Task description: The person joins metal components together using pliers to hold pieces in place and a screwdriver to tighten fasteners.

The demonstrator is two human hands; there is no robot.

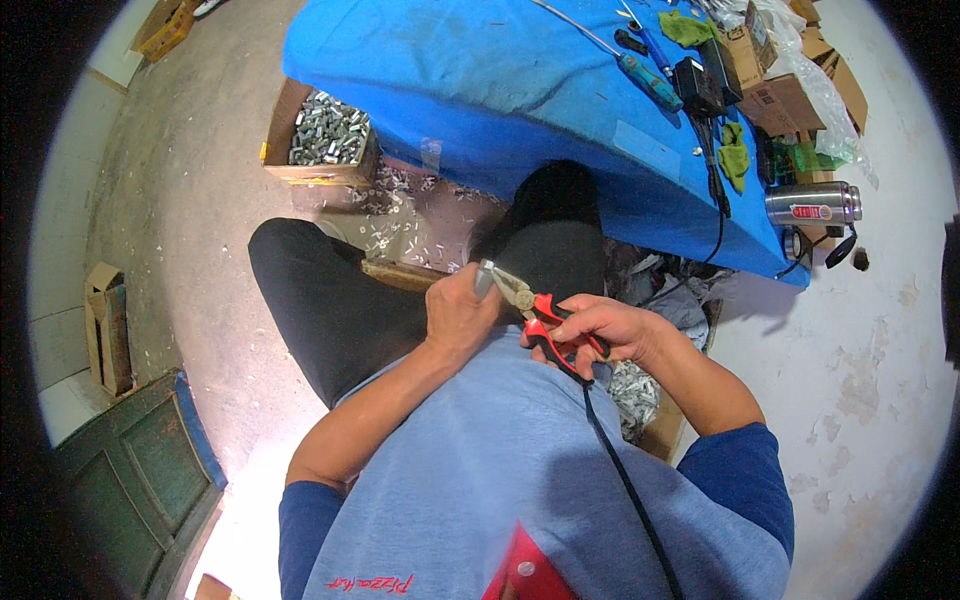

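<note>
Over my lap, my left hand (460,312) is closed round a small grey metal piece (484,281), whose end sticks up past the fingers. My right hand (600,335) grips pliers (560,348) with red and black handles. The jaws of the pliers point up and left and reach the top of the metal piece; whether they are clamped on it is too small to tell. A black cord (632,470) runs down from the handle end of the pliers over my grey-blue shirt.
A blue-covered table (480,90) stands ahead, with a screwdriver (650,82), black adapter (698,88) and steel flask (812,204) on its right part. Left of it, a cardboard box (320,174) holds many metal pieces. Small white bits litter the floor. A bag of silvery pieces (634,400) lies by my right side.
</note>
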